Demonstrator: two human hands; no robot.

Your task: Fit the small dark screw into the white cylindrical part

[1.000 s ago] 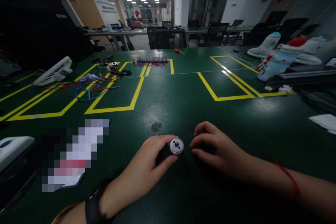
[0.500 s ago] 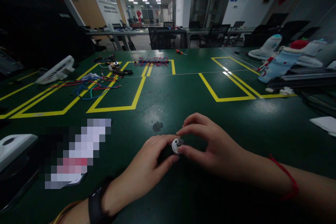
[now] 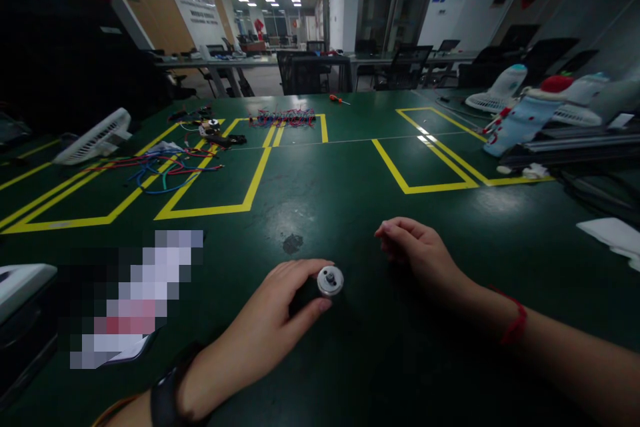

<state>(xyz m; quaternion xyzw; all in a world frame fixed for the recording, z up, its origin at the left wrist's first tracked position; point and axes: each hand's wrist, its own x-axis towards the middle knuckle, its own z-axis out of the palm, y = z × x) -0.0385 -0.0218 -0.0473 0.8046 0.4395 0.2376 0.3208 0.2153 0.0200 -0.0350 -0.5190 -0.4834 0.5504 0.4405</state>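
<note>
A small round metal motor (image 3: 331,281) stands upright on the green table, its short shaft and dark holes facing up. My left hand (image 3: 280,313) curves round it from the left, thumb in front and index finger behind, gripping its side. Off to the right and apart from the motor, my right hand (image 3: 415,247) is closed, thumb and fingertips pressed together. Whatever that pinch may hold is too small or hidden to make out.
Yellow tape lines (image 3: 440,188) mark the green table (image 3: 320,213). Loose wires (image 3: 167,170) and a white fan (image 3: 97,137) lie at left, with a wire bundle (image 3: 285,118) and a screwdriver (image 3: 339,99) farther back. A blue bottle-shaped figure (image 3: 520,121) leans at right.
My right hand has pulled away from the motor to the right, and its fingers have closed. The left hand remains round the motor, whose top face shows fully. The view has shifted slightly.
</note>
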